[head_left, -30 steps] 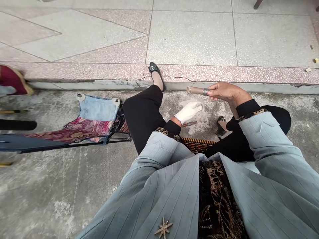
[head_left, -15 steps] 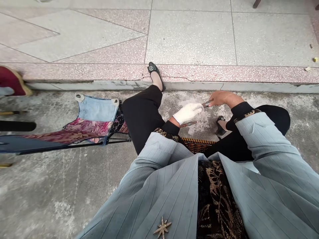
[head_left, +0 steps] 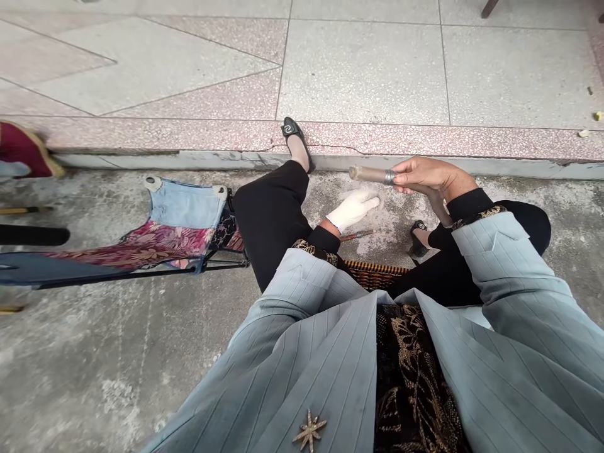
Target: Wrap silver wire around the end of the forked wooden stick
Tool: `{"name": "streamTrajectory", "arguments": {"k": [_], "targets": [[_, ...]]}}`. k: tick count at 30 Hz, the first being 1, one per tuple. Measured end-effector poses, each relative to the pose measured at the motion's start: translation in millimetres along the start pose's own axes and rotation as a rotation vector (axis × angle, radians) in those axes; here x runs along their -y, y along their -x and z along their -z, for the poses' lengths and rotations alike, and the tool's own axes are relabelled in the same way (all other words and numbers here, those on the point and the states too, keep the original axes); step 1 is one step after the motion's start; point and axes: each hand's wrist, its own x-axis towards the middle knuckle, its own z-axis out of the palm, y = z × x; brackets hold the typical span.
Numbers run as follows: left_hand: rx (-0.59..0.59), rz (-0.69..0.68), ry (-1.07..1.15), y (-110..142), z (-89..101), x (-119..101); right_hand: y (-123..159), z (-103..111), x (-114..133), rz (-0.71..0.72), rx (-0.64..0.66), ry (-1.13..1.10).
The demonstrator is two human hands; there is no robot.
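Note:
My right hand (head_left: 419, 175), bare, is closed around a brown rod-like handle (head_left: 372, 174) with a band of metal wire wound round it. Its blunt end points left, and a greyish-brown part of it curves away beneath my wrist. My left hand (head_left: 355, 209), in a white glove, is lower and to the left, apart from the handle. The gloved fingers are drawn together; whatever they hold, if anything, is hidden. Just below the glove, a thin reddish stick (head_left: 357, 236) with a wire-like wrap shows over the concrete.
A wicker basket (head_left: 377, 275) sits between my legs. To the left stands a folding chair (head_left: 182, 214) with denim and floral cloth. A tiled step (head_left: 358, 139) runs across ahead. A red shoe (head_left: 23, 151) of another person is at far left.
The left end of the handle has come out of my gloved hand. My right hand has raised it slightly, baring more of its length, while my left hand has shifted a little lower.

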Motion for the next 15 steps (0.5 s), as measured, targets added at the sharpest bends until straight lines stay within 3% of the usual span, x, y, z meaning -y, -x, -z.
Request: {"name": "streamTrajectory", "arguments": {"k": [4,8,12,15], "targets": [[0.033,-0.057,-0.139,-3,-5.7,3,-4,-11,3,-0.077,-0.221,0.074],[0.091,-0.034,-0.296,-4,-9.3,5,-13,-18,3,-0.185,-0.278,0.269],[0.115,-0.006,-0.464,0,-13.4,0,-25,-23,-1,-0.354,-0.213,0.644],[0.137,-0.016,-0.509,4,-13.6,-5,-31,-26,-7,-0.425,-0.017,0.849]]}}
